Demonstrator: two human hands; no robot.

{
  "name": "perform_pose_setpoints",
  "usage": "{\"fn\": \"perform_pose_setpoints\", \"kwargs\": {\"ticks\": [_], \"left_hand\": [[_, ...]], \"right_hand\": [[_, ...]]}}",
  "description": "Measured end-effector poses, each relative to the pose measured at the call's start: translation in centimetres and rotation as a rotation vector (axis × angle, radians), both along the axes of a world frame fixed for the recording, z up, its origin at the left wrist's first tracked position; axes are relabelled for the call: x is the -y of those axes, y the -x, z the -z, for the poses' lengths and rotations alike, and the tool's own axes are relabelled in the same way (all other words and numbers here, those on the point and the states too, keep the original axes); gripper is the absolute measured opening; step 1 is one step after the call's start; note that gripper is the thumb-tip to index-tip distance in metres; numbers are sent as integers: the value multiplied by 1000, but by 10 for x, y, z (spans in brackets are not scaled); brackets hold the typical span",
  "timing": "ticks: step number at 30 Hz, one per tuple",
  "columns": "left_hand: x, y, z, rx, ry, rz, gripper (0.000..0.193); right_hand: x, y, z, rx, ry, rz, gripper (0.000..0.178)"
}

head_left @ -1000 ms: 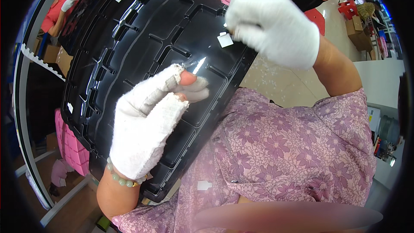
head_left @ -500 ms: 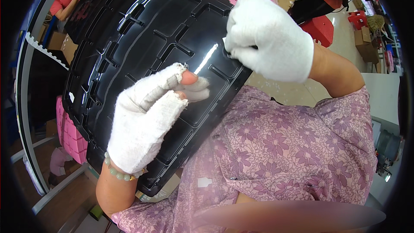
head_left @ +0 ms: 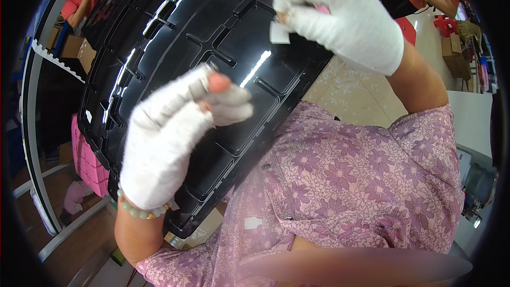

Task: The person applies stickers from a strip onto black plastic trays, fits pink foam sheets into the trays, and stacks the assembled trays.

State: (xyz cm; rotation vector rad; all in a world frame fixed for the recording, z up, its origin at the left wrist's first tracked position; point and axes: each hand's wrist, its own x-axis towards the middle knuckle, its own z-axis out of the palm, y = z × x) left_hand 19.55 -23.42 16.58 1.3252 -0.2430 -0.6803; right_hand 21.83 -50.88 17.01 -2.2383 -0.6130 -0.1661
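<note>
Right hand point(head_left: 340, 21) sits farther off than half a second ago; the left hand point(head_left: 162, 143) has shifted slightly left. I find the right fingertips drawn together at a white tab point(head_left: 279, 34) by the far right part of the glossy black tray point(head_left: 249, 48); I cannot tell whether they grip it. Left thumb and forefinger stand narrowly apart over the tray; I cannot confirm any hold. I record a pink block point(head_left: 89, 159) left of the tray.
</note>
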Motion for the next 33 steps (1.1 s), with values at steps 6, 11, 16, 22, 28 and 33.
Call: {"fn": "perform_pose_setpoints", "kwargs": {"ticks": [6,11,16,22,28,33], "left_hand": [[23,-18,-24,35,59,-98,64],[-4,-14,-11,-122,30,-343,42],[-35,-9,-13,17,115,-511,36],[-106,17,-9,196,330,-664,53],[-119,40,-3,155,439,-754,68],[-114,42,0,154,408,-729,63]], "right_hand": [[-54,-20,-12,261,-31,-284,6],[-75,-76,-8,259,-64,-336,11],[-102,-193,-4,364,521,-116,20],[-100,-215,1,237,595,-253,22],[-110,-218,-1,183,576,-181,14],[-111,-210,0,250,597,-186,15]]}}
